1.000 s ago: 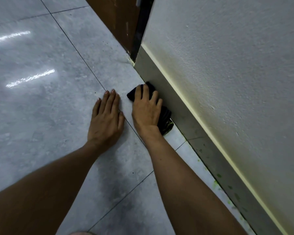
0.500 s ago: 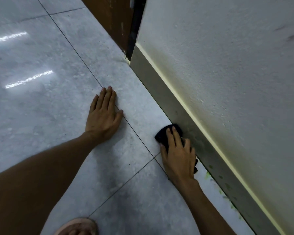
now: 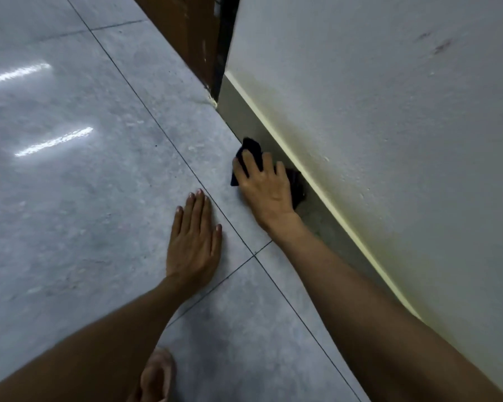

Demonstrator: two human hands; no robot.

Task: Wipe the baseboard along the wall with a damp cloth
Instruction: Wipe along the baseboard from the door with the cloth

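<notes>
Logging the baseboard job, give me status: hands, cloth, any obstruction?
Right hand pressing black cloth to baseboard. Left hand flat on floor, empty. Nothing blocking ahead.

The right hand (image 3: pixel 266 190) covered most of the black cloth (image 3: pixel 251 147); the forearm hid part of the baseboard (image 3: pixel 238 117); the bottom edge cropped a foot (image 3: pixel 156 375).

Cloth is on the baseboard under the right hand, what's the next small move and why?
Probably slide the right hand with the black cloth farther along the baseboard toward the wall's end. That gray stretch ahead lies uncovered, the cloth is pressed against it, and the left hand lies flat on the floor for support.
</notes>
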